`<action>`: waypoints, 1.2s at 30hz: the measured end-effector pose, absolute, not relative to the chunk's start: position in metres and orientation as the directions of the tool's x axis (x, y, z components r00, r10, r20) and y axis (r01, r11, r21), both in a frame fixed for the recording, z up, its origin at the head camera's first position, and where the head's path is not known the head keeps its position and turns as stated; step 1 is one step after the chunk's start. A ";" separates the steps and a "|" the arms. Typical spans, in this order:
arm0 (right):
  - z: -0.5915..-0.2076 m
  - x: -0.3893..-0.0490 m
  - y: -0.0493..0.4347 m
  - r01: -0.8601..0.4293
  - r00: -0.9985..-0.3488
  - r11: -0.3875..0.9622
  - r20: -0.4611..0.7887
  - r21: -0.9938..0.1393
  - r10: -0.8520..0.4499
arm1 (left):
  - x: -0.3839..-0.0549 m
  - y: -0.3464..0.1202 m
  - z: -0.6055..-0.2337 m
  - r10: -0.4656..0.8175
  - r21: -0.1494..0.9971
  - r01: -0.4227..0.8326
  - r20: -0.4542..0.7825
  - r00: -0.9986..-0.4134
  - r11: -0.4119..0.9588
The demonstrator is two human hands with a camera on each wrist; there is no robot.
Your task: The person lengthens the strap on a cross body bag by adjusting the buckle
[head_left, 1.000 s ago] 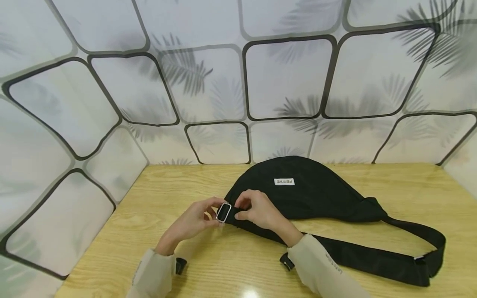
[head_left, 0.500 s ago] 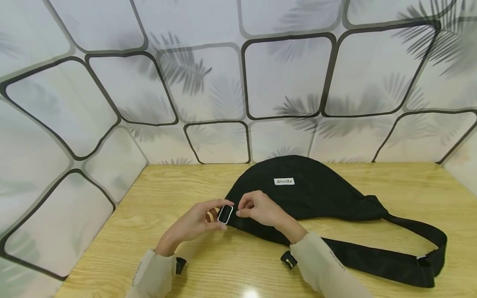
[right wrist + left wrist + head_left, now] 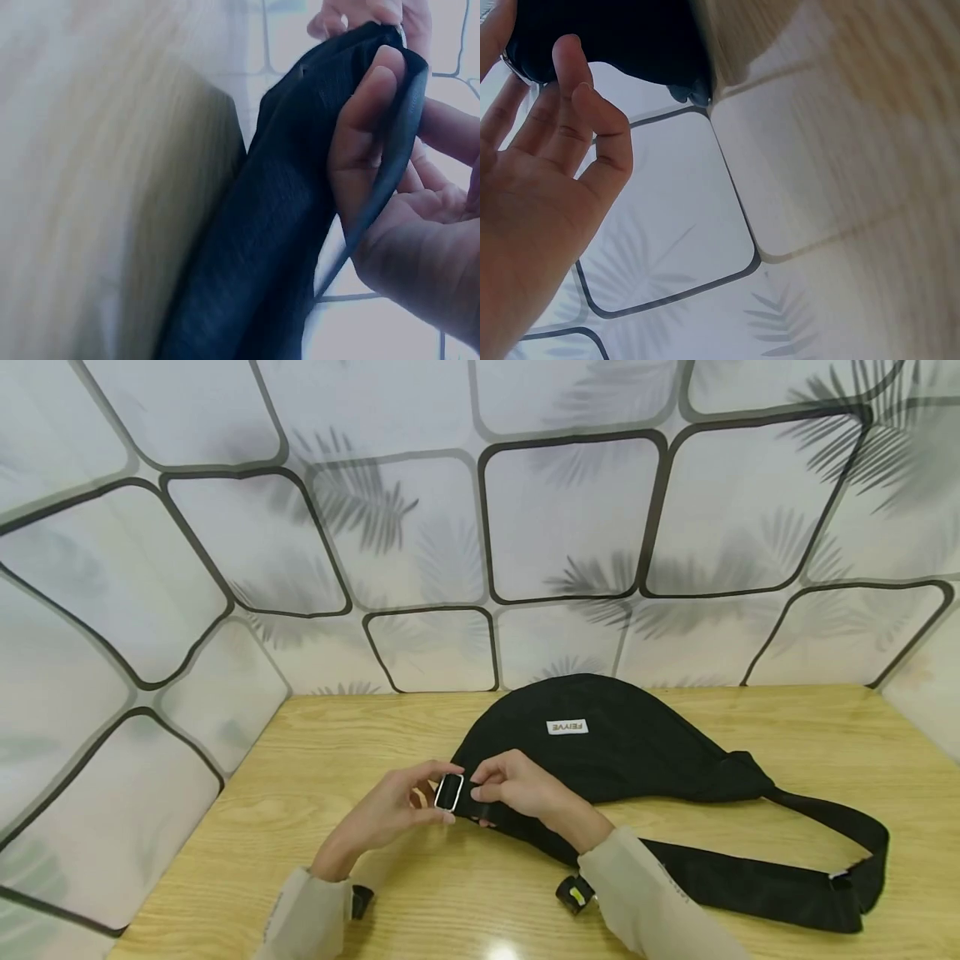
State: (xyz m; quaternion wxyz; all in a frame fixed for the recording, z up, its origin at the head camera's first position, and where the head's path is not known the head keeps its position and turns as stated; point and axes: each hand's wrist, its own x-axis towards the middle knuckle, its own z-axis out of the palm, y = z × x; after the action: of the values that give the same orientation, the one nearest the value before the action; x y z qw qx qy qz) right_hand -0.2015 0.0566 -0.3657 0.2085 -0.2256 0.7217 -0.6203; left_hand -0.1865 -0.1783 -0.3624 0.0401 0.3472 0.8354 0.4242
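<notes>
A black waist bag [image 3: 600,760] with a white label [image 3: 567,727] lies on the wooden table. At its left end, my left hand [image 3: 390,802] pinches a silver rectangular strap buckle [image 3: 461,793] between thumb and fingers. My right hand [image 3: 521,789], just to the right, pinches the short black strap [image 3: 469,802] beside that buckle. In the right wrist view, webbing [image 3: 401,142] passes between the right thumb and fingers. The left wrist view shows the left hand [image 3: 547,180] at the bag's dark edge, with the buckle mostly hidden.
The long black shoulder strap [image 3: 750,875] loops around the right side, with a small adjuster [image 3: 838,875] on it. Black bands sit at both sleeve cuffs, the right one [image 3: 575,894] with a yellow-green patch. A patterned curtain [image 3: 570,518] stands behind the table [image 3: 360,727].
The right fingers have shifted slightly down and left, and more strap shows between them and the buckle. The left hand keeps its pinch. The view has turned slightly.
</notes>
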 end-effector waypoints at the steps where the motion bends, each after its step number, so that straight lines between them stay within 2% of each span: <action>1: -0.367 -0.201 0.056 -0.057 -0.812 0.114 -0.020 -0.992 -0.584 | -0.187 -0.178 -0.363 0.614 0.744 0.541 0.226 -0.757 0.393; 7: -0.368 -0.204 0.048 -0.021 -0.806 0.049 -0.012 -0.999 -0.592 | -0.189 -0.177 -0.362 0.623 0.738 0.563 0.251 -0.741 0.372; 11: -0.364 -0.206 0.051 -0.042 -0.788 0.079 -0.016 -0.996 -0.615 | -0.190 -0.178 -0.359 0.631 0.725 0.575 0.253 -0.734 0.378; 15: -0.357 -0.209 0.063 -0.080 -0.728 0.143 -0.040 -0.987 -0.684 | -0.190 -0.179 -0.358 0.640 0.724 0.573 0.239 -0.730 0.383; 20: -0.357 -0.211 0.077 -0.034 -0.644 0.160 -0.101 -0.987 -0.759 | -0.189 -0.179 -0.358 0.633 0.726 0.558 0.220 -0.742 0.402; 27: -0.364 -0.206 0.072 -0.020 -0.662 0.134 -0.087 -0.991 -0.744 | -0.184 -0.178 -0.361 0.609 0.748 0.499 0.162 -0.777 0.438; 36: -0.363 -0.202 0.060 -0.040 -0.717 0.077 -0.025 -0.996 -0.697 | -0.185 -0.172 -0.363 0.624 0.771 0.501 0.176 -0.761 0.394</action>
State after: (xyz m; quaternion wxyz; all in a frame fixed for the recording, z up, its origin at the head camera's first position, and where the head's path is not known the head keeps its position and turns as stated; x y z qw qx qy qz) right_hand -0.2016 0.0603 -0.3630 0.2631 -0.2689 0.6850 -0.6239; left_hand -0.1849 -0.1723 -0.3630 0.0708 0.3384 0.8317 0.4344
